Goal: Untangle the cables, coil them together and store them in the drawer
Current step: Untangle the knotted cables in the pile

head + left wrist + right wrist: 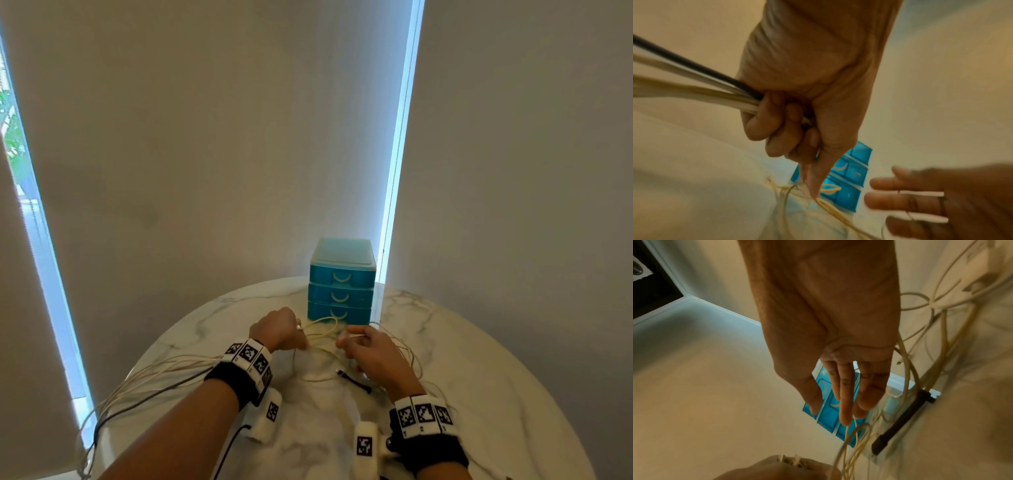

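A person's left hand point(278, 329) is curled into a fist round a bundle of thin cables point(694, 92), which the left wrist view shows as one black strand among several cream-white ones, too blurred to count exactly; the bundle runs out of the fist past the wrist and trails off the near-left edge of the round white marble-patterned table point(479, 359). The right hand point(371, 349) hovers just right of the left one with its fingers point(844, 402) nearly straight and loosely spread, and a thin cream strand runs beside the fingertips, though whether the fingers pinch it cannot be told. Between the two hands loops of cream-white cable point(322, 329) rise off the table, and more loose strands lie in a tangle under and to the right of the right hand. One short black cable with a plug end point(354, 379) lies on the table just beside the right wrist. Behind the hands, near the far edge of the table, stands one small translucent blue plastic drawer unit point(340, 284) with three drawers stacked one above another, all three pushed in, each with one pale curved handle. No cable lies in any drawer.
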A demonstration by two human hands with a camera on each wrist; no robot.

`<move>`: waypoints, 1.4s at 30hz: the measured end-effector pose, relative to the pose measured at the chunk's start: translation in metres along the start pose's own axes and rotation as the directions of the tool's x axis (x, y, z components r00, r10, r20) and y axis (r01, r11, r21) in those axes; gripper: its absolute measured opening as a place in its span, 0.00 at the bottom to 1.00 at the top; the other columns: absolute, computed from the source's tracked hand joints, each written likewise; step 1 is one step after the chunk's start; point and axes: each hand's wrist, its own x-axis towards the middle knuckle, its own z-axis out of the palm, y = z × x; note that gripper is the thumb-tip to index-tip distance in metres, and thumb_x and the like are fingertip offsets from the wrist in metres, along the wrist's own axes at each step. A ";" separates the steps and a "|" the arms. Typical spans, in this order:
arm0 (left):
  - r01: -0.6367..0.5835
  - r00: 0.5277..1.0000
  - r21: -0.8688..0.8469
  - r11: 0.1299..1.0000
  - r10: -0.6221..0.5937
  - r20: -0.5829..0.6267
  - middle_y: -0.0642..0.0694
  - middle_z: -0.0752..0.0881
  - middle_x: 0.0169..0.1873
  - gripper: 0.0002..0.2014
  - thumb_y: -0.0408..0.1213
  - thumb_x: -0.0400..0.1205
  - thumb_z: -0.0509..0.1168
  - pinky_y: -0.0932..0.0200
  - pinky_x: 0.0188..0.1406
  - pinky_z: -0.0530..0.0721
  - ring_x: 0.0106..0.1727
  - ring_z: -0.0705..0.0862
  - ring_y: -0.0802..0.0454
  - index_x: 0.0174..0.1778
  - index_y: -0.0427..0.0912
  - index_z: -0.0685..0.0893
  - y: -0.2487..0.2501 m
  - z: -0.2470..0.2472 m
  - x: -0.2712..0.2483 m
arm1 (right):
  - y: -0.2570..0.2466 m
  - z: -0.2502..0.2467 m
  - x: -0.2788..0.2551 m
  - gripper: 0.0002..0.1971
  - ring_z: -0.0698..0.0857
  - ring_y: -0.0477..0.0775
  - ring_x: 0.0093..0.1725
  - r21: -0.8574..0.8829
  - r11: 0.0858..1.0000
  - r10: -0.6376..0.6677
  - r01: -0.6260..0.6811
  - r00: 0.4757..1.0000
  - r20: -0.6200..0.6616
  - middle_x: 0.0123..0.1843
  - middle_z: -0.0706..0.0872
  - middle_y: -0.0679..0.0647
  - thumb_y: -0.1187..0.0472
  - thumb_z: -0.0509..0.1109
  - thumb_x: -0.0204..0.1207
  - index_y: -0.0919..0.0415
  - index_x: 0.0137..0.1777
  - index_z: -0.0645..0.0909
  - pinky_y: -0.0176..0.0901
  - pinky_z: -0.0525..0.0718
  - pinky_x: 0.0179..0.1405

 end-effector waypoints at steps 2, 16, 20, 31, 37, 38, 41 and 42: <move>-0.009 0.998 -0.051 0.999 0.005 -0.068 0.46 0.89 0.68 0.30 0.55 0.74 0.80 0.51 0.58 0.83 0.67 0.87 0.41 0.70 0.47 0.88 -0.002 -0.008 0.001 | 0.001 -0.001 -0.002 0.21 0.91 0.42 0.56 -0.180 0.984 0.025 -0.004 0.993 0.116 0.57 0.93 0.43 0.53 0.84 0.77 0.48 0.69 0.85 0.35 0.86 0.51; -0.238 0.968 -0.453 0.859 0.246 -0.043 0.50 0.97 0.42 0.10 0.48 0.75 0.85 0.51 0.52 0.90 0.48 0.93 0.52 0.45 0.46 0.98 -0.010 -0.040 -0.018 | -0.031 0.010 -0.012 0.13 0.91 0.40 0.57 0.195 0.910 -0.340 0.366 0.928 -0.154 0.54 0.95 0.44 0.45 0.65 0.92 0.44 0.69 0.88 0.32 0.87 0.47; -0.296 0.939 -0.454 0.841 0.344 0.026 0.56 0.96 0.46 0.08 0.45 0.77 0.84 0.64 0.48 0.86 0.50 0.91 0.61 0.50 0.49 0.98 -0.008 -0.040 -0.027 | -0.027 0.021 -0.010 0.15 0.89 0.41 0.62 0.199 0.910 -0.352 0.364 0.931 -0.092 0.58 0.93 0.41 0.47 0.60 0.94 0.39 0.75 0.82 0.40 0.86 0.61; -0.401 0.875 -0.580 0.709 0.109 -0.472 0.56 0.96 0.44 0.08 0.50 0.80 0.81 0.57 0.52 0.87 0.47 0.91 0.61 0.47 0.51 0.97 -0.011 -0.053 -0.024 | -0.036 0.016 -0.021 0.13 0.84 0.59 0.35 0.698 0.716 -0.188 -0.002 0.962 0.196 0.36 0.84 0.61 0.65 0.64 0.88 0.69 0.61 0.89 0.49 0.88 0.40; -0.478 0.861 -0.756 0.447 0.067 -0.505 0.57 0.96 0.50 0.09 0.47 0.81 0.80 0.64 0.57 0.85 0.55 0.93 0.62 0.52 0.47 0.97 -0.010 -0.069 -0.032 | -0.036 0.018 -0.017 0.15 0.74 0.50 0.26 0.581 0.814 -0.142 -0.004 0.968 0.206 0.35 0.82 0.57 0.61 0.61 0.95 0.62 0.74 0.84 0.42 0.76 0.29; -0.483 0.863 -0.747 0.458 0.103 -0.494 0.57 0.96 0.50 0.09 0.48 0.82 0.80 0.65 0.56 0.85 0.55 0.92 0.63 0.53 0.48 0.97 -0.010 -0.069 -0.034 | -0.038 0.019 -0.020 0.16 0.75 0.50 0.27 0.561 0.828 -0.155 -0.005 0.959 0.236 0.36 0.82 0.57 0.58 0.60 0.96 0.61 0.73 0.86 0.43 0.77 0.30; -0.500 0.863 -0.611 0.613 0.295 -0.411 0.57 0.96 0.48 0.09 0.50 0.82 0.79 0.64 0.53 0.87 0.51 0.92 0.62 0.52 0.51 0.96 -0.011 -0.068 -0.039 | -0.045 0.023 -0.023 0.27 0.80 0.54 0.29 0.601 0.798 -0.137 -0.047 0.957 0.257 0.36 0.84 0.59 0.45 0.56 0.95 0.65 0.70 0.89 0.45 0.82 0.30; -0.511 0.859 -0.565 0.647 0.361 -0.364 0.57 0.96 0.47 0.08 0.49 0.83 0.79 0.63 0.52 0.88 0.50 0.92 0.61 0.51 0.51 0.96 -0.011 -0.065 -0.040 | -0.047 0.023 -0.022 0.31 0.80 0.53 0.29 0.625 0.778 -0.114 -0.066 0.963 0.244 0.35 0.83 0.59 0.41 0.55 0.94 0.67 0.68 0.88 0.44 0.82 0.29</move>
